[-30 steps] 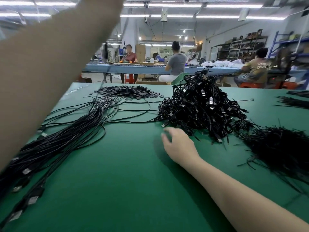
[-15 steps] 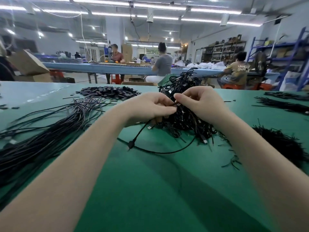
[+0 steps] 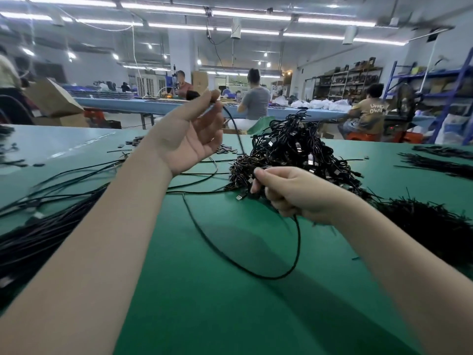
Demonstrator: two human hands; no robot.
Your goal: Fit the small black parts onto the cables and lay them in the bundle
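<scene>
My left hand (image 3: 190, 131) is raised above the table, palm toward me, and pinches the end of a black cable (image 3: 245, 267) between thumb and fingertips. From there the cable drops to the green table (image 3: 230, 316) and loops back up into my right hand (image 3: 294, 193). That hand grips the cable low in front of the tangled heap of black cables (image 3: 294, 155). A bundle of straightened cables (image 3: 38, 231) lies at the left. Small flat black parts (image 3: 133, 144) lie scattered beyond my left forearm.
A pile of thin black strips (image 3: 430, 224) lies at the right, with more strips (image 3: 440, 162) at the far right. Several people sit at a long blue table (image 3: 153, 105) behind. Shelving stands at the back right.
My hands, which met at the heap half a second ago, have drawn apart: the left rose with one cable end, the right dropped toward me holding the cable.
</scene>
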